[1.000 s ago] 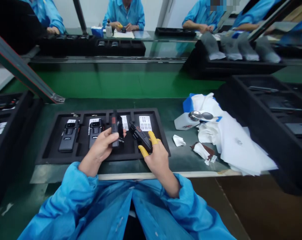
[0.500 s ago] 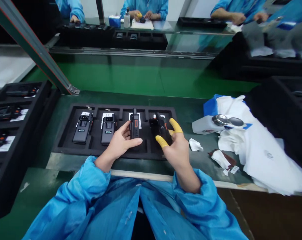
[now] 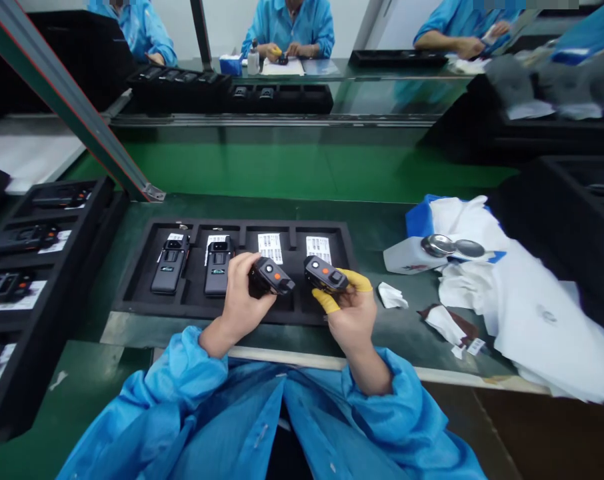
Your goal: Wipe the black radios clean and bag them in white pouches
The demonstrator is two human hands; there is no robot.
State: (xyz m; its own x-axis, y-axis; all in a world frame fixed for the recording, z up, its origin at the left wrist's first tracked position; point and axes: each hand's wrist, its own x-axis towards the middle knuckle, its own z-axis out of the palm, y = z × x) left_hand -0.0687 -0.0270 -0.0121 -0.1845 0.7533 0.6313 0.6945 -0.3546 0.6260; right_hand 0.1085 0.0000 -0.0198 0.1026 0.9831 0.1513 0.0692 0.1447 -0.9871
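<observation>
You are sitting at a green workbench (image 3: 377, 227) with a black foam tray (image 3: 282, 225) in front of you. Two black handheld units (image 3: 171, 272) are lying in the tray's left slots, and white label cards (image 3: 271, 248) are showing in its two right slots.

Your left hand (image 3: 245, 300) is curled, pinching a black handheld unit (image 3: 272, 275) between thumb and fingers over the third slot. Your right hand (image 3: 349, 313) is pinching a matching unit (image 3: 325, 274) over the fourth slot, its yellow finger cots (image 3: 357, 279) pressed against the casing.

Compared with the earlier frame, you are now holding both units sideways rather than upright, orange buttons facing up and ends pointing toward each other. Your left fingers are closing around the unit instead of spreading beside it.
</observation>
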